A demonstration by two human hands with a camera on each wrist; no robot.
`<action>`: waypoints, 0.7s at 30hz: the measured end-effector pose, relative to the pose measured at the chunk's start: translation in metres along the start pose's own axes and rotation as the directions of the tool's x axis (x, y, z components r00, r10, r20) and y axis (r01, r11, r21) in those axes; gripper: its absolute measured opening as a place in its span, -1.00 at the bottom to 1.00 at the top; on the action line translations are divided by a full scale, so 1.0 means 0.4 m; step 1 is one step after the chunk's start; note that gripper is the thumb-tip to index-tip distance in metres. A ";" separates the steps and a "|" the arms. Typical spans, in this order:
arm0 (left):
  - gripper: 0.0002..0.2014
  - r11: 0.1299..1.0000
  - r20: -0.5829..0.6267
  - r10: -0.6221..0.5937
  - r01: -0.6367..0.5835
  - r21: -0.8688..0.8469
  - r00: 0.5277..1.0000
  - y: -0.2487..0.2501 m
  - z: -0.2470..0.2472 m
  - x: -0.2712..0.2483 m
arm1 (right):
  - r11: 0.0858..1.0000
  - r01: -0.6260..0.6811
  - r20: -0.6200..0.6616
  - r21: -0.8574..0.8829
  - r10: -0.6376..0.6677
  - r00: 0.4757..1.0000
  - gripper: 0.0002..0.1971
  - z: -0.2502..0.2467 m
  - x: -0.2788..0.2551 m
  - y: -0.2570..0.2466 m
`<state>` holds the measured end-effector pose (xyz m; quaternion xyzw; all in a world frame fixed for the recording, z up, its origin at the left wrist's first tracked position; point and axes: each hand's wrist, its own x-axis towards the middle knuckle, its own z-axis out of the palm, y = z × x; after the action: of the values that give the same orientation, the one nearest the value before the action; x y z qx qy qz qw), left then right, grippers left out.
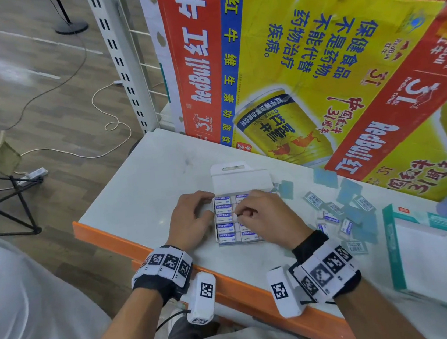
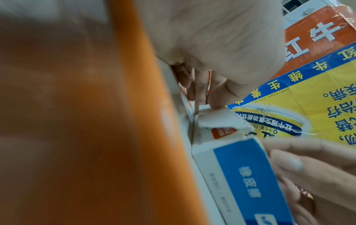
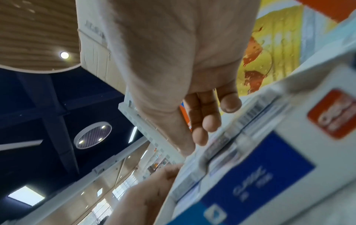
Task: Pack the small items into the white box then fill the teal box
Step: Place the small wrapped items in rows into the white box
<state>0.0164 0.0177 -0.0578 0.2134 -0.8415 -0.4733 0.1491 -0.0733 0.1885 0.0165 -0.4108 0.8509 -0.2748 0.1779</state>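
Note:
A white box (image 1: 242, 179) lies open on the table with its lid flap folded back, and rows of blue-and-white erasers (image 1: 224, 219) fill it. My left hand (image 1: 208, 208) curls round the box's left wall; in the left wrist view its fingertips (image 2: 209, 97) meet the box's (image 2: 231, 175) torn corner flap. My right hand (image 1: 238, 215) hovers over the right column, thumb and forefinger pinched at an eraser there. The right wrist view shows its curled fingers (image 3: 200, 137) just above the packed box (image 3: 269, 167). The teal box (image 1: 424, 257) lies at the far right.
Several loose erasers (image 1: 334, 213) and pale blue flat packets (image 1: 324, 178) lie scattered between the white box and the teal box. A big Red Bull carton (image 1: 315, 59) walls off the back. The table's orange edge (image 1: 106, 237) runs in front of my wrists.

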 end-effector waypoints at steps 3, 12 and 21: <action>-0.62 1.000 0.009 -0.020 0.020 -0.005 1.000 -0.001 0.000 -0.001 | 0.998 -0.060 -0.092 0.025 0.062 0.994 -0.88 -0.044 -0.026 0.042; -0.61 0.999 0.015 -0.044 0.044 0.001 0.999 0.009 -0.005 -0.004 | 0.911 -0.406 -0.173 -0.077 0.389 0.905 -0.77 -0.142 -0.135 0.233; -0.62 0.998 0.014 -0.059 0.059 0.011 0.998 0.014 -0.005 -0.005 | 0.888 -0.425 -0.162 -0.178 0.399 0.902 -0.68 -0.128 -0.155 0.275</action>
<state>0.0179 0.0198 -0.0521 0.2354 -0.8384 -0.4746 0.1281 -0.1296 0.3107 -0.0061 -0.2197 0.9520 -0.1642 0.1362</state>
